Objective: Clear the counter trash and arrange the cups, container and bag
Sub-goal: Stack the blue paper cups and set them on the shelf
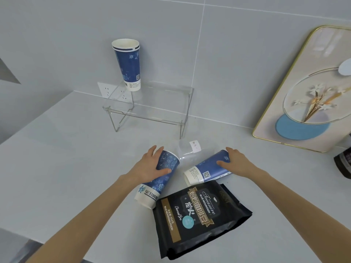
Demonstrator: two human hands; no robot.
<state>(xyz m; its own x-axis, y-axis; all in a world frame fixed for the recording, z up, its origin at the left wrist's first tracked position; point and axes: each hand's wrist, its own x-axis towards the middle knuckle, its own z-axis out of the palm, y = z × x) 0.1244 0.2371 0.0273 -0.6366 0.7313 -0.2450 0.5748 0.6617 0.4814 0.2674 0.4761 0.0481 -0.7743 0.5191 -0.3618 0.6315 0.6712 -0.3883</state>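
Two blue paper cups lie on their sides on the grey counter (66, 158). My left hand (150, 166) wraps the left cup (157, 183), whose white base points toward me. My right hand (237, 164) grips the right cup (207, 168), its base pointing left. Between them, farther back, lies a clear plastic container (190, 150) with a white label. A black coffee bag (197, 219) lies flat in front of the cups. A stack of blue cups (129, 65) stands upright on the left end of a clear acrylic shelf (163, 105).
A gold-framed flower picture (307, 95) leans against the tiled wall at the right. A dark jar (343, 164) sits at the right edge. A white wall socket (106, 90) shows behind the shelf. The counter's front edge runs along the lower left.
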